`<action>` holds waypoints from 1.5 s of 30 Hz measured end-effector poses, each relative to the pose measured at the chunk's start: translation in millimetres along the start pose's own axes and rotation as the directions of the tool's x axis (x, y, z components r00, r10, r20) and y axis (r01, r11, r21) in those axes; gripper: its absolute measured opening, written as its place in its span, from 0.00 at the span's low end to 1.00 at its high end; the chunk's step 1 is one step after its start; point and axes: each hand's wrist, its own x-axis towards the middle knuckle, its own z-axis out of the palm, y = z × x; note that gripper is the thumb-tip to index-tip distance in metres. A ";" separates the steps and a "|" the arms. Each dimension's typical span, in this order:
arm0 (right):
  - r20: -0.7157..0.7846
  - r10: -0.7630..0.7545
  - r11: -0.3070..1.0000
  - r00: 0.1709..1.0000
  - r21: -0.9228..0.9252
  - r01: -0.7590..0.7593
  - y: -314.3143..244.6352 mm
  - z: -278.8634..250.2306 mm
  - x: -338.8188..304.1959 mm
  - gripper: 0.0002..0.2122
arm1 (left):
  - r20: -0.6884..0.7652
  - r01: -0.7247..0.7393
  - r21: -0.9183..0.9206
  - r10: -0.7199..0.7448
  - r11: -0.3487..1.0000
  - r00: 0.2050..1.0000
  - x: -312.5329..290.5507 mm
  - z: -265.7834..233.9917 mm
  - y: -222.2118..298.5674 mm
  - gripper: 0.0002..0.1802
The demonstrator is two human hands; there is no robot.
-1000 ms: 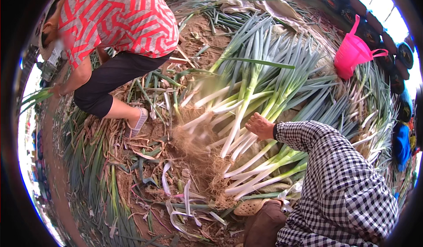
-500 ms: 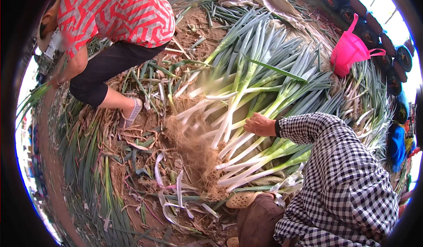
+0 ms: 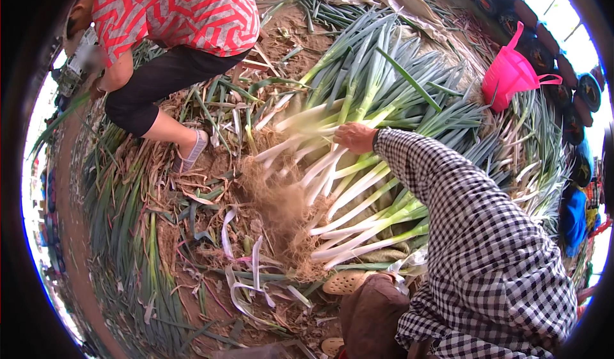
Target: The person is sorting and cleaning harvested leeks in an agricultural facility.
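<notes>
Has moved the right hand [image 3: 355, 137] up and to the left over the last second, away from the nearer pale shafts and onto the middle of a loose fan of large green onions [image 3: 384, 112]. Bends the fingers down against white shafts there, seemingly touching, though cannot tell whether gripping a stem or only resting on top. Shows nothing of the left hand. Has stretched the black-and-white checkered sleeve [image 3: 441, 173] farther across the pile. Suggests, as a judgement, a turn of attention from the near stems to the farther ones. Keeps the onions spread on the ground [image 3: 294, 36], with tangled brown roots [image 3: 275, 192] toward the left and leaves fanned to the upper right. Leaves one loose dark leaf blade [image 3: 409, 79] slanting more steeply than half a second ago. Shows little change in the bent co-worker [image 3: 176, 13] at the upper left, or in the pink plastic basket [image 3: 511, 77], standing well apart beyond the leaves.
</notes>
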 end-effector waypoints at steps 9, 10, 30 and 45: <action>-0.009 -0.137 0.966 0.990 -0.222 0.132 -119.2 -84.4 -99.1 0.08 | 0.017 0.004 -0.076 -0.003 0.997 1.000 3.4 3.6 15.2 0.38; 0.034 -0.145 0.962 0.989 -0.227 0.149 -146.4 -97.8 -108.3 0.08 | 0.021 0.008 -0.077 -0.006 0.997 1.000 3.2 5.2 13.6 0.38; 0.255 0.168 0.985 0.952 -0.019 -0.169 -111.2 26.4 -127.0 0.14 | 0.066 0.037 -0.112 -0.030 0.993 0.997 17.2 0.7 -20.7 0.38; -0.073 0.127 0.992 0.989 0.003 -0.127 -95.1 22.5 -118.6 0.06 | 0.116 0.052 -0.149 -0.034 0.987 0.993 36.9 -22.8 -16.0 0.38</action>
